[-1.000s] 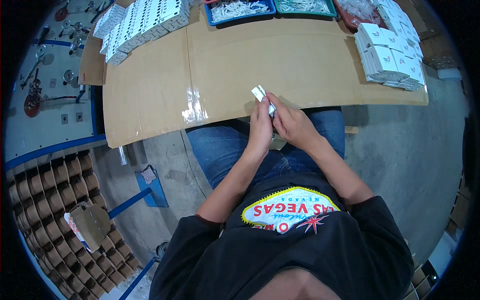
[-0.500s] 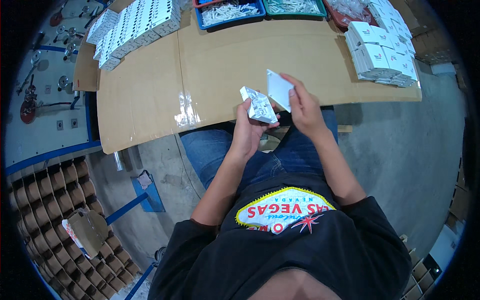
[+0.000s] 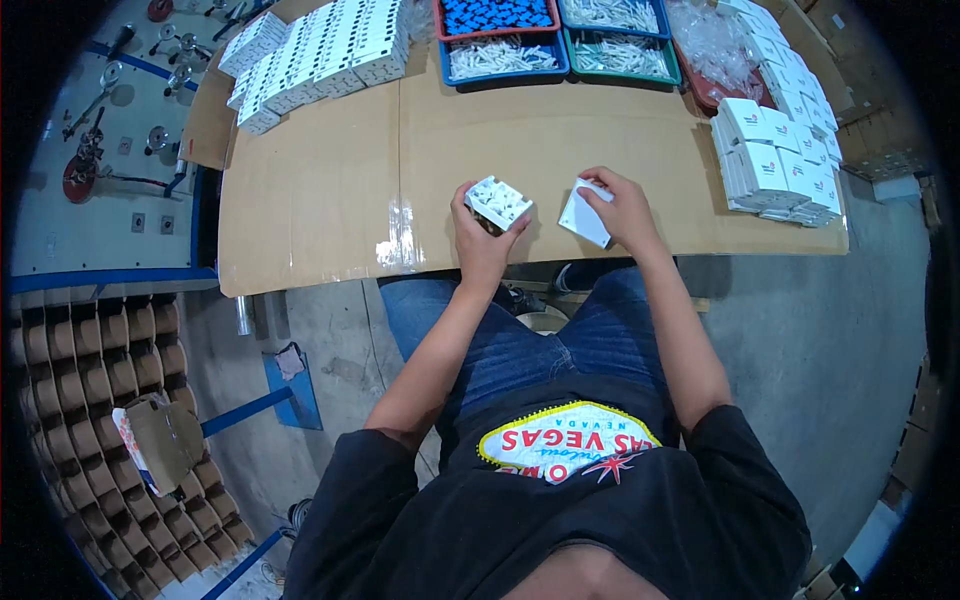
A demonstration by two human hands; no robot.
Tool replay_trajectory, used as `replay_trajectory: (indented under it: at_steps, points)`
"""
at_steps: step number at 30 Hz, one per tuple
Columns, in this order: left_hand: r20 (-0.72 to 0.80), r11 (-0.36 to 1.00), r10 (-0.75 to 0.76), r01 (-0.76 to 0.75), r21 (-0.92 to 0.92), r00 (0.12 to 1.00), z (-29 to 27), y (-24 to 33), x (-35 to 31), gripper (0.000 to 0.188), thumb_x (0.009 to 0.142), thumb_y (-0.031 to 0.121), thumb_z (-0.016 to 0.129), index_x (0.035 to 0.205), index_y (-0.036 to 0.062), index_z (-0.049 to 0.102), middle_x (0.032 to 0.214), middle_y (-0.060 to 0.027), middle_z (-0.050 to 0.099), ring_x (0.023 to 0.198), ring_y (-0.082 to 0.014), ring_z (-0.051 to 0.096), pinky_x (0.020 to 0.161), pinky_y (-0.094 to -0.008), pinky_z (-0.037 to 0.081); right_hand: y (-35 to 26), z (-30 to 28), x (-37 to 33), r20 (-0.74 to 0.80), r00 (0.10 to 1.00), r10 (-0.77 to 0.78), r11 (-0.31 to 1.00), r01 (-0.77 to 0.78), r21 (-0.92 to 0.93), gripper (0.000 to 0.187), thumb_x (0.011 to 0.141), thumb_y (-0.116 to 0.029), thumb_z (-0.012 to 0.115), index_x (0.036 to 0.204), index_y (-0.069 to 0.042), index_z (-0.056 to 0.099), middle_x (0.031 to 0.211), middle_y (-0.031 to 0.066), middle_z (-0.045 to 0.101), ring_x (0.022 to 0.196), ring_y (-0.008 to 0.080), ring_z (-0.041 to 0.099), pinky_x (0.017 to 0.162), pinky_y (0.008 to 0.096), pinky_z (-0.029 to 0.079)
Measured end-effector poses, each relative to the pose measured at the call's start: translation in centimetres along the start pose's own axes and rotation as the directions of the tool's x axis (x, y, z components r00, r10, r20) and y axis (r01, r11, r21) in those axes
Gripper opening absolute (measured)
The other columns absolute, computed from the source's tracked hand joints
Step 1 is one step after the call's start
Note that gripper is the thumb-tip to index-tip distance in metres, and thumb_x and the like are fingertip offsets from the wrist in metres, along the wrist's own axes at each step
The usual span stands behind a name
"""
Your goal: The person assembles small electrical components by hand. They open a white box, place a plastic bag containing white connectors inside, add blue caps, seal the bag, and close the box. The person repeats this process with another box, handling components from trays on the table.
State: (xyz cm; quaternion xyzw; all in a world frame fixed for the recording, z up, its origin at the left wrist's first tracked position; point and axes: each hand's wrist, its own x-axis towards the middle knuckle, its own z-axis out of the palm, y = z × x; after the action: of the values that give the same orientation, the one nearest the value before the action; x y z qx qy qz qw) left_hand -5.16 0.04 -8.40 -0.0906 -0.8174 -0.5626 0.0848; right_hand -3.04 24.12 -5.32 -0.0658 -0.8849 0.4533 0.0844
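Above the near edge of the table, my left hand [image 3: 480,243] is closed round a small square white plastic housing [image 3: 499,203] with moulded recesses and dark openings on its upward side. Thumb and fingers grip it from opposite sides. To the right of it, my right hand [image 3: 627,212] pinches a flat, plain white cover [image 3: 585,213] at its far edge. The cover is tilted and apart from the housing, with a gap of cardboard showing between the two.
Rows of white housings [image 3: 330,52] stand at the far left of the cardboard-covered table [image 3: 310,190]. Blue caps fill a red tray [image 3: 497,30]; white plugs fill a blue tray [image 3: 505,77] and a green-rimmed tray [image 3: 622,75]. Stacked white covers [image 3: 765,175] stand at the right.
Both hands have moved forward over the table and farther apart. The housing in my left hand has turned to show another side. The right hand's cover has tipped flatter. The view has shifted.
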Motion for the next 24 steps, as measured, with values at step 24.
replay_trajectory:
  at_steps: [24]
  points:
    - [0.045, 0.795, 0.036, -0.056, 0.603, 0.998, 1.2, -0.1, 0.8, 0.076, 0.075, 0.052, 0.082, 0.132, 0.0076, 0.059, 0.109, -0.01, 0.057, 0.109, -0.0295, 0.051, 0.1, -0.0457, 0.035, 4.2, 1.3, -3.1, -0.216, 0.943, -0.253, 0.901, 0.148, -0.408, 0.032, 0.087, -0.027, 0.075, 0.117, -0.015, 0.074, 0.144, 0.019, 0.052, 0.135, 0.0402, 0.046, 0.112, 0.0497, 0.037]
